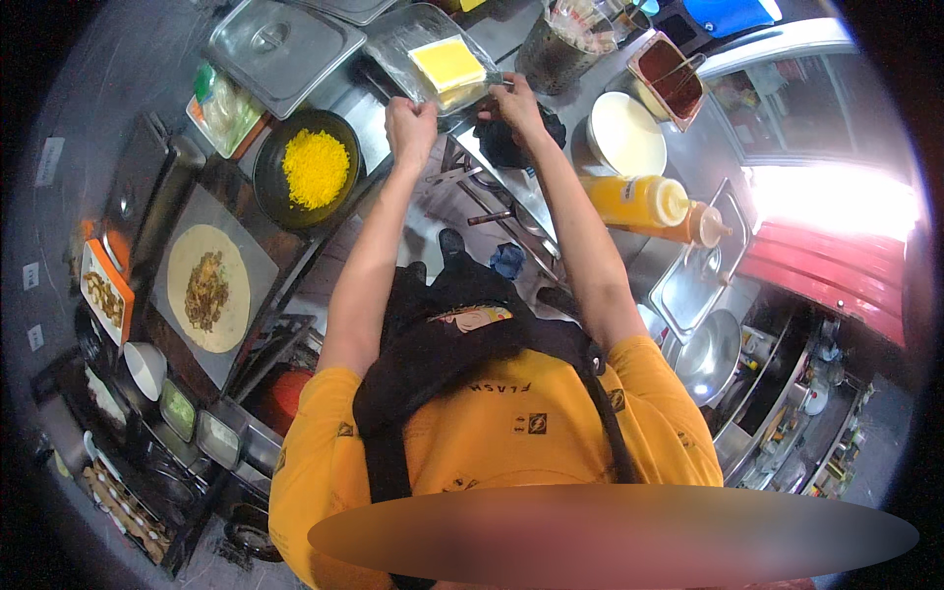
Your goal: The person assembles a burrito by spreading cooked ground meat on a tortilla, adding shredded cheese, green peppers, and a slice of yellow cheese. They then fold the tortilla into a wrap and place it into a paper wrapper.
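Note:
A stack of yellow cheese slices (447, 65) lies in clear plastic wrapping (401, 41) at the far middle of the counter. At the wrapping's near left corner, my left hand (411, 128) has its fingers pinched on the plastic. My right hand (516, 104) is closed at the near right corner, its fingertips on the plastic edge beside the cheese. A dark crumpled cloth or bag (513, 140) sits just under my right wrist. Left of my left hand is a black pan (265, 194) with shredded yellow food (315, 169) in it.
A flat round dough (234, 258) with brown filling lies on a sheet at left. Lidded steel pans (285, 49) stand at the back left. Right of me are a white bowl (629, 136), yellow squeeze bottles (634, 202) and a container of red-brown sauce (672, 84).

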`<state>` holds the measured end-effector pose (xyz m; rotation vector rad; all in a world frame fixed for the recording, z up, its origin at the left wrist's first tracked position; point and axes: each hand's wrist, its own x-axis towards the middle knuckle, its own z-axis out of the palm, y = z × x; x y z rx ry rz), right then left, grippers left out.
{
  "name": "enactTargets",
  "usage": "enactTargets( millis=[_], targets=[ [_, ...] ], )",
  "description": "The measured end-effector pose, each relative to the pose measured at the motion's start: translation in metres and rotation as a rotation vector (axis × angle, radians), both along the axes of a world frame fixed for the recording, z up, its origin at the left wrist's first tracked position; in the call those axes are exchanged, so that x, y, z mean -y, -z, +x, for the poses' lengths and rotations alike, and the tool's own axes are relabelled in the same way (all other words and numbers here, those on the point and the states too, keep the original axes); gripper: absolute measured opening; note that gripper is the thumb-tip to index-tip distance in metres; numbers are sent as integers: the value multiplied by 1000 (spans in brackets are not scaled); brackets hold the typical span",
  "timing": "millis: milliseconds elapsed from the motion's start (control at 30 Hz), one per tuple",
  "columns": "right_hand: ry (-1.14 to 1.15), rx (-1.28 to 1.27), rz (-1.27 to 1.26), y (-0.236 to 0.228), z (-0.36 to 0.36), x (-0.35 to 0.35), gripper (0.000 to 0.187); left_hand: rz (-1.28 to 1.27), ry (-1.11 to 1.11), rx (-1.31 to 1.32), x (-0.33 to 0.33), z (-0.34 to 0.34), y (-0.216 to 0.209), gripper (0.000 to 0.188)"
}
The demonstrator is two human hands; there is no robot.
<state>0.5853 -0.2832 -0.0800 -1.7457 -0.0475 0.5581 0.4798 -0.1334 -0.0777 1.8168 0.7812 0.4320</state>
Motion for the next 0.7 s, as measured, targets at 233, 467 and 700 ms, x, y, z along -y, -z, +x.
enactTargets(
  millis=[233,467,700],
  targets=[
    [100,-168,373,-54,-46,1,53,-251,33,134,-8,-43,20,29],
    [367,-287,270,-78,-139,100,65,-719,251,157,30,-103,-40,33],
    [342,-405,266,-76,-171,134,64,-986,-26,109,22,-23,58,42]
  ],
)
